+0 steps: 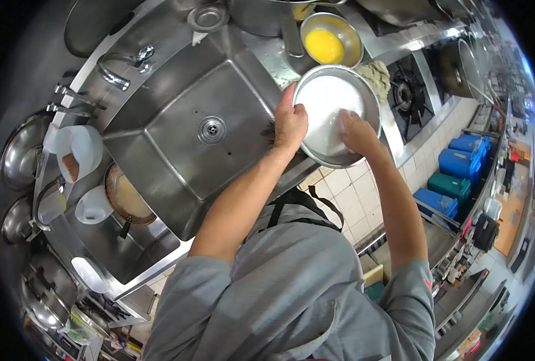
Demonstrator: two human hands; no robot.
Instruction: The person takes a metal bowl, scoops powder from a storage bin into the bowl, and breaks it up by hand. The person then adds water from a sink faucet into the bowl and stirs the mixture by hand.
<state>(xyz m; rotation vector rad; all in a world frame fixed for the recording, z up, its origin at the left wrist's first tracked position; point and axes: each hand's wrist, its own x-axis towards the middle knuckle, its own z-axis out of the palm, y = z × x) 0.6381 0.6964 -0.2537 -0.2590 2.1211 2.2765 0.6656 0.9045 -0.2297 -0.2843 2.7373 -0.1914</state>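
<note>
A round metal bowl [371,99] holds cloudy white liquid [327,96] and is over the right edge of the sink. My left hand [291,123] grips its left rim, thumb on top and fingers out of sight underneath. Inside the bowl, my right hand [359,133] dips its fingers into the liquid. The cloudy liquid hides the fingertips, so whether they are closed on anything cannot be told. Just beyond stands a smaller metal bowl [354,45] with yellow liquid [324,47] in it. A crumpled cloth [375,78] lies close to the large bowl's far right side.
The steel sink [177,150] has a drain [212,130] and a faucet [114,75]. A second basin holds a pan [129,195] and a white plastic container [93,206]. A gas burner [404,93] is on the right, with blue bins [460,162] farther off.
</note>
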